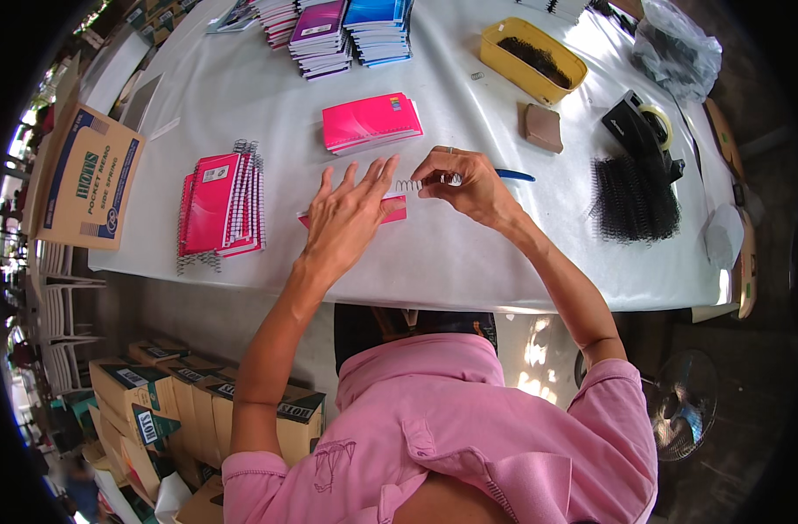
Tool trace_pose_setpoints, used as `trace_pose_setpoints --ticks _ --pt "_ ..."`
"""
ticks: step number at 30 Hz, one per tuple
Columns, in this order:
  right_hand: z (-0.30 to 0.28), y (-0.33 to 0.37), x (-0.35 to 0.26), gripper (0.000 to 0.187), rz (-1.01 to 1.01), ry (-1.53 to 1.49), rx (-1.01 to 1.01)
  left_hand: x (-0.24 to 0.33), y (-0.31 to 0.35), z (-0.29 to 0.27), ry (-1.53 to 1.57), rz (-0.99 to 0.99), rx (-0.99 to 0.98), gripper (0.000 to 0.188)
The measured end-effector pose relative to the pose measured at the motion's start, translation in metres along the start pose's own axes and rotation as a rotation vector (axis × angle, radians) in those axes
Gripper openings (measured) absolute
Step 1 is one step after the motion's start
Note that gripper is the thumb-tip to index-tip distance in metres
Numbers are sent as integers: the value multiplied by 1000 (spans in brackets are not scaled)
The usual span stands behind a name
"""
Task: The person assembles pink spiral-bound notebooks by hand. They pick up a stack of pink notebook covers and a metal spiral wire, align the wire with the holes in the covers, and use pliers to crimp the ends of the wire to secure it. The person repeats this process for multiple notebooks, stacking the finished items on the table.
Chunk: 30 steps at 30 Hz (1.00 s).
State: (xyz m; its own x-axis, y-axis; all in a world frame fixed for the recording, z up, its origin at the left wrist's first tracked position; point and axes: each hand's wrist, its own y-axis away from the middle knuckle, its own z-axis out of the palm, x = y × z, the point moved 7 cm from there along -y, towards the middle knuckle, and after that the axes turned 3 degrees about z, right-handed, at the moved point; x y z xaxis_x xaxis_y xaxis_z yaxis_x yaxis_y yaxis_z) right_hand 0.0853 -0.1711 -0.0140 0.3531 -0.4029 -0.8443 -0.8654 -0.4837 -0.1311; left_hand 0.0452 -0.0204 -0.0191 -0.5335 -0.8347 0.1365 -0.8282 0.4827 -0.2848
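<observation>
My left hand [346,210] lies flat with its fingers spread, holding down a small pink notebook [395,212] on the table near its front edge. Much of that notebook is hidden beneath the hand. Between the thumb and fingers of my right hand [470,185] is a thin spiral binding coil [407,185], its free end at the notebook's upper right edge. Whether the coil has entered the holes is too small to tell. A blue pen-like tool [515,175] sticks out beyond my right hand. Just above my hands sits a stack of pink notebooks [371,120].
Left stand pink notebooks with coils [214,201] and a cardboard box [91,179]. Purple notebooks [318,39] and blue notebooks [378,31] are stacked far back. Right are a yellow tub [493,63], a brown block [544,128], a tape dispenser [630,122] and black coils [633,201].
</observation>
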Motion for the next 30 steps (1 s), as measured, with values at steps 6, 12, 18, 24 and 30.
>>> trace_pose_setpoints --ticks 6,12,18,24,30 --pt "0 1 -3 22 -111 -93 -34 0 1 0 8 7 -14 66" --pt "4 3 -2 19 -200 -73 -71 -1 1 -1 6 16 -41 69" --pt "7 10 -29 15 -195 322 -114 -3 3 -2 -10 18 -21 69" --pt "11 15 -38 23 -297 535 -30 7 1 -8 66 7 -22 66" --pt "15 11 -24 17 -99 432 -307 18 -4 -13 197 19 -148 51"
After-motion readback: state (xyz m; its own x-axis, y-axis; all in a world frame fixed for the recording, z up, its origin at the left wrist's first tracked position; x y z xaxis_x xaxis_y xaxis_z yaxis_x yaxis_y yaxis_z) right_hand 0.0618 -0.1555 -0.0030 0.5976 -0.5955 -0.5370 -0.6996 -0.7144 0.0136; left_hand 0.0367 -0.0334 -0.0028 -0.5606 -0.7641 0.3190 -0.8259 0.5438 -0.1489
